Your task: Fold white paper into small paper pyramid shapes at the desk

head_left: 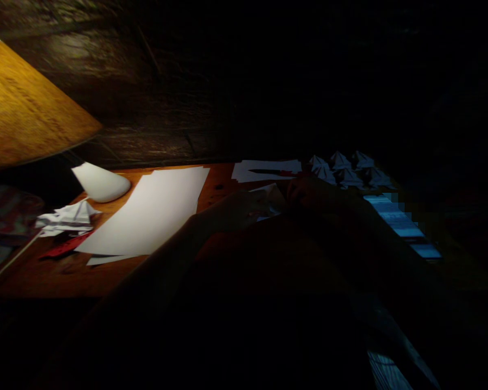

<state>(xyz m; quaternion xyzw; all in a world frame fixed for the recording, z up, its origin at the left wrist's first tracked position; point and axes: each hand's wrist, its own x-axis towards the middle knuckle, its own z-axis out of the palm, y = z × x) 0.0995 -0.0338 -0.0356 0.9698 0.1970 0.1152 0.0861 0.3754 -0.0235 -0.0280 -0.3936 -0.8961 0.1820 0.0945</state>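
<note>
A small piece of folded white paper (275, 199) is between my two hands, low over the wooden table. My left hand (244, 208) is closed on its left side, the fingers dim in the shadow. From the right, my right hand (308, 192) has curled fingers at the paper's other edge. Just behind the hands, a knife (264, 171) with a dark blade and red handle lies on a small stack of white sheets (244, 169). Darkness hides most finger detail and the paper's exact folds.
Large white sheets (162, 206) lie on the wooden table (65, 279) at left. Near them are a lamp with a white base (101, 183) and yellow shade (32, 108), crumpled-looking folded paper (67, 218) and a red object (67, 246). Several folded paper shapes (347, 176) and a lit screen (398, 219) are right.
</note>
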